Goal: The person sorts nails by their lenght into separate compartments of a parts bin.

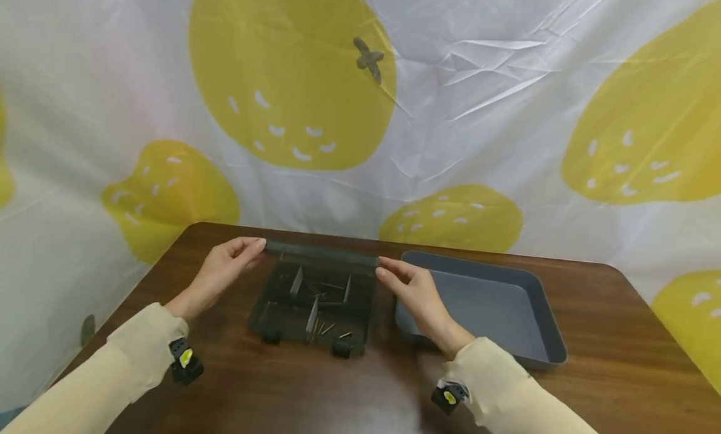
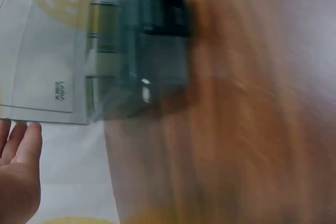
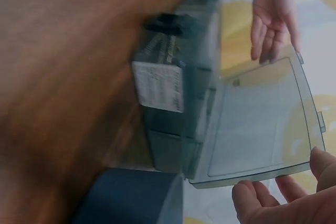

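Observation:
A dark translucent organizer box [image 1: 338,312] stands on the table, its hinged lid [image 3: 257,124] raised. Slim brass-coloured pieces [image 1: 322,327], perhaps screws, lie in several compartments between upright dividers [image 1: 312,315]. At the lid's left edge, my left hand [image 1: 228,262] pinches the corner between thumb and fingers. My right hand [image 1: 414,293] holds the opposite corner, its thumb on one side and fingers on the other. Two black latches [image 1: 340,348] sit along the box's near side. A white label [image 3: 158,86] shows on the box's end in the right wrist view.
Close to the box on the right, a grey-blue tray [image 1: 479,302] rests on the brown wooden table [image 1: 608,334]. Behind the table's far edge hangs a white cloth [image 1: 479,108] printed with yellow fruit.

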A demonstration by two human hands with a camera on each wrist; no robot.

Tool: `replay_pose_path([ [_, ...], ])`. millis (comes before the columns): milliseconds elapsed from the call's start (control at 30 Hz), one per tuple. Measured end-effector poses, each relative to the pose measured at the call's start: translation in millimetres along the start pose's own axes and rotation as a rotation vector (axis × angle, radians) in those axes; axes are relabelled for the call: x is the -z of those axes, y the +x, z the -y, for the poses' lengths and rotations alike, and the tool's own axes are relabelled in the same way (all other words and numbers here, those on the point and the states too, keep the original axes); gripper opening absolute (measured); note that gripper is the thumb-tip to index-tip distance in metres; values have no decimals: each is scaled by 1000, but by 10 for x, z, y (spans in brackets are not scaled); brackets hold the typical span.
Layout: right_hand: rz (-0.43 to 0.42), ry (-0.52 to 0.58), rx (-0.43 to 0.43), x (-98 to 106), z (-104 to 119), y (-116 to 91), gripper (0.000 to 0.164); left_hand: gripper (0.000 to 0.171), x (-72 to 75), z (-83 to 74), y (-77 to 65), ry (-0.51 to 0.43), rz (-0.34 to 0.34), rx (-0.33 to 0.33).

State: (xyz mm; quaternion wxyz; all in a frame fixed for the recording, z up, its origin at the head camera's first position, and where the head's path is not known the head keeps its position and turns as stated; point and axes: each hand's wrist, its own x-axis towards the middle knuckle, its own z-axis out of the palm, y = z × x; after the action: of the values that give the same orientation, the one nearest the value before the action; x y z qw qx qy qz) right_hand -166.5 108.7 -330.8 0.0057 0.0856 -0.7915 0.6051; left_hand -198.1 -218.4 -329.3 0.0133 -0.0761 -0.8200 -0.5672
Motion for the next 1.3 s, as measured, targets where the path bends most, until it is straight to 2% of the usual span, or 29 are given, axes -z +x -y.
replay_pose_path([
  [167,61,-161,82,0,-55,-162,45,47,36,91,-166,176,8,-65],
  [233,77,-221,109,-17,-93,-223,47,45,42,142,-243,212,13,-73],
  [367,94,-304,149,-69,-157,-326,47,43,38,272,-385,216,30,-101],
  [500,77,-341,157,-115,-178,-386,45,44,15,386,-457,197,50,-125],
  [633,52,-402,194,-152,-222,-413,45,48,-1,456,-501,218,69,-146],
  [833,51,-463,235,-202,-266,-441,47,54,-21,499,-554,244,91,-155],
  [1300,89,-573,301,-227,-291,-499,48,54,-65,541,-572,298,93,-199],
])
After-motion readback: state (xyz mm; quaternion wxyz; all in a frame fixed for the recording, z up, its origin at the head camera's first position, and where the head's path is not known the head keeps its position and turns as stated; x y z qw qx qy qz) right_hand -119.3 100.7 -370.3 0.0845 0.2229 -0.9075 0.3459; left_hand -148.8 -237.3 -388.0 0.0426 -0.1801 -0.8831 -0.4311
